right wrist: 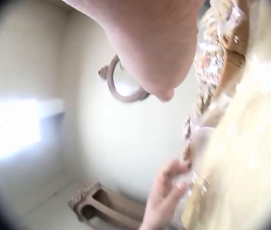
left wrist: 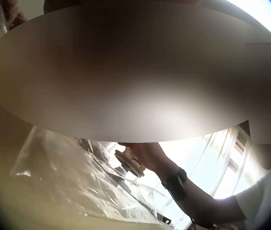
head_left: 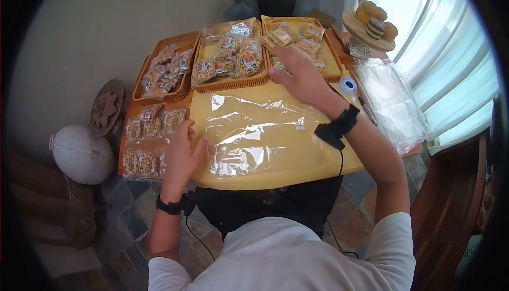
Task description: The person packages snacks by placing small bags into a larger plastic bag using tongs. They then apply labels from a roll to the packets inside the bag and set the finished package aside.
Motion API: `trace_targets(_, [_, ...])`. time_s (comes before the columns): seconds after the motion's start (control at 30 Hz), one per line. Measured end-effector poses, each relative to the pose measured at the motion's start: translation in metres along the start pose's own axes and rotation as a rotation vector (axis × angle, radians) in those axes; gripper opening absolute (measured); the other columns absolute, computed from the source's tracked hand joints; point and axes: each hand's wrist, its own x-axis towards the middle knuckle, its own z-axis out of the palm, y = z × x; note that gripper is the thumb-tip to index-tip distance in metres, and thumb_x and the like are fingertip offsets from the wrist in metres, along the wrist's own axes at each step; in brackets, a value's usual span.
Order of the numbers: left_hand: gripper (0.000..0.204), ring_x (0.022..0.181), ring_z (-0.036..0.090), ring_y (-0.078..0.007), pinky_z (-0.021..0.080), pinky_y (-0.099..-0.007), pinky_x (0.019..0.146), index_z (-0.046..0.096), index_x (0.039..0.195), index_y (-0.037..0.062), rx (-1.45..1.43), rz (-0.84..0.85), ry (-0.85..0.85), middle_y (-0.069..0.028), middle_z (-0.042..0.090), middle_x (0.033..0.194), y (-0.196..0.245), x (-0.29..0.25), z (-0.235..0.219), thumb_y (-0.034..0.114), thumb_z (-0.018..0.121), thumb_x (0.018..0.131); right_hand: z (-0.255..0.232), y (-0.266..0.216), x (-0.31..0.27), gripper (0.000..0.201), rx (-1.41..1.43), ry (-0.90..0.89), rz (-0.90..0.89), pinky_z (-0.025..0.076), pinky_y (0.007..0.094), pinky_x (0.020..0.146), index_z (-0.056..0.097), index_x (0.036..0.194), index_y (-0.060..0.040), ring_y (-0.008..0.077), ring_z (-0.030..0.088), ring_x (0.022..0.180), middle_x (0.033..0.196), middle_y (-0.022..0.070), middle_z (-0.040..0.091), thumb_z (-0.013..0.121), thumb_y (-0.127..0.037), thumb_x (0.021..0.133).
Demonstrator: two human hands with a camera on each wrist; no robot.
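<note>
A large clear plastic bag (head_left: 254, 148) lies flat across the yellow cloth (head_left: 286, 177), with a small white label near its right side. At the bag's left edge is my left hand (head_left: 183, 156), fingers loosely bent and nothing held. My right hand (head_left: 305, 79) reaches over the front of the right wicker basket (head_left: 335, 60), its fingers extended near the wrapped snack packets (head_left: 310, 45) inside. In the right wrist view the right hand (right wrist: 149, 43) looms close, its fingertips out of sight. A blurred patch covers most of the left wrist view.
A middle basket (head_left: 230, 84) and a left basket (head_left: 139, 98) also hold wrapped snacks. Filled clear packs (head_left: 140, 164) lie along the table's left side. Right of the cloth are a tape roll (head_left: 348, 85), clear bags (head_left: 392, 100) and a round stand (head_left: 356, 26) bearing bread.
</note>
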Motion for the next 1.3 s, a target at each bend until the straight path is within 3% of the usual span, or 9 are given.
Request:
trace_targets(0.03, [0.06,0.132,0.061,-0.0381,0.05,-0.0497,0.11,0.053,0.152,0.0047,0.046,0.106,-0.061,-0.0222,0.06,0.144,0.005,0.002,0.001,0.027,0.076,0.1,0.016,-0.015,-0.018,0.066,-0.06,-0.087,-0.082,0.04,0.0498,0.122,0.055,0.153,0.0007,0.0386,0.053,0.147,0.158,0.0241,0.056,0.065,-0.046,0.107])
trace_targets(0.13, [0.07,0.156,0.041,-0.0409,0.034,-0.0555,0.127,0.049,0.16,0.0066,0.202,0.471,-0.227,-0.0227,0.044,0.167,0.03,0.001,0.016,0.044,0.07,0.104,0.053,-0.017,-0.073,0.072,-0.175,-0.272,-0.189,0.039,0.0513,0.122,0.051,0.156,0.0014,0.039,0.05,0.15,0.162,0.025,0.05,0.067,-0.048,0.106])
trace_targets(0.17, [0.081,0.166,0.024,-0.0389,0.019,-0.0576,0.134,0.042,0.167,0.0089,0.252,0.413,-0.432,-0.0201,0.03,0.177,0.024,-0.003,0.024,0.057,0.061,0.105,0.058,-0.013,-0.082,0.075,-0.218,-0.369,-0.224,0.038,0.0522,0.123,0.049,0.158,0.0012,0.0395,0.047,0.152,0.165,0.0251,0.047,0.068,-0.048,0.105])
trace_targets(0.33, [0.085,0.165,0.027,-0.0395,0.019,-0.0573,0.133,0.039,0.169,0.0093,0.255,0.315,-0.495,-0.0208,0.032,0.176,-0.005,-0.022,0.022,0.062,0.057,0.105,-0.001,0.045,-0.127,0.077,-0.413,-0.373,-0.091,0.037,0.053,0.123,0.047,0.16,0.0009,0.0403,0.044,0.154,0.168,0.0243,0.044,0.068,-0.048,0.104])
trace_targets(0.5, [0.087,0.165,0.027,-0.0391,0.018,-0.0588,0.133,0.039,0.168,0.0083,0.156,0.377,-0.427,-0.0206,0.033,0.176,0.031,-0.018,0.016,0.06,0.063,0.102,-0.033,-0.008,-0.139,0.075,-0.255,-0.139,0.006,0.04,0.0497,0.12,0.049,0.158,-0.0003,0.039,0.05,0.15,0.167,0.022,0.046,0.076,-0.039,0.1])
trace_targets(0.7, [0.088,0.164,0.027,-0.039,0.019,-0.0596,0.133,0.039,0.167,0.0073,0.084,0.501,-0.476,-0.0198,0.032,0.176,0.029,-0.026,0.05,0.058,0.066,0.101,0.001,-0.054,-0.167,0.082,-0.262,-0.546,-0.128,0.039,0.0513,0.121,0.05,0.159,-0.002,0.0425,0.048,0.152,0.165,0.0242,0.048,0.082,-0.037,0.093])
trace_targets(0.83, [0.084,0.164,0.028,-0.039,0.02,-0.0594,0.133,0.042,0.165,0.0066,0.102,0.407,-0.504,-0.02,0.033,0.175,0.023,-0.013,0.028,0.057,0.065,0.102,-0.02,-0.056,-0.168,0.089,-0.383,-0.422,0.077,0.039,0.0516,0.123,0.05,0.158,-0.0026,0.0383,0.047,0.154,0.168,0.0206,0.045,0.084,-0.048,0.09])
trace_targets(0.97, [0.082,0.163,0.029,-0.0403,0.02,-0.0581,0.134,0.044,0.164,0.0078,0.058,0.566,-0.408,-0.0211,0.033,0.175,0.036,0.028,0.043,0.059,0.062,0.104,0.005,-0.073,-0.163,0.094,-0.314,-0.554,-0.151,0.036,0.0518,0.125,0.046,0.161,-0.0011,0.0389,0.043,0.156,0.169,0.0217,0.042,0.079,-0.054,0.091])
trace_targets(1.3, [0.085,0.165,0.027,-0.038,0.019,-0.0543,0.135,0.042,0.165,0.0072,0.213,0.454,-0.37,-0.0207,0.034,0.175,-0.004,0.076,0.067,0.065,0.057,0.105,0.003,-0.076,-0.201,0.087,-0.245,-0.554,-0.064,0.035,0.0518,0.126,0.047,0.161,-0.0019,0.0383,0.042,0.157,0.169,0.0216,0.042,0.076,-0.051,0.094])
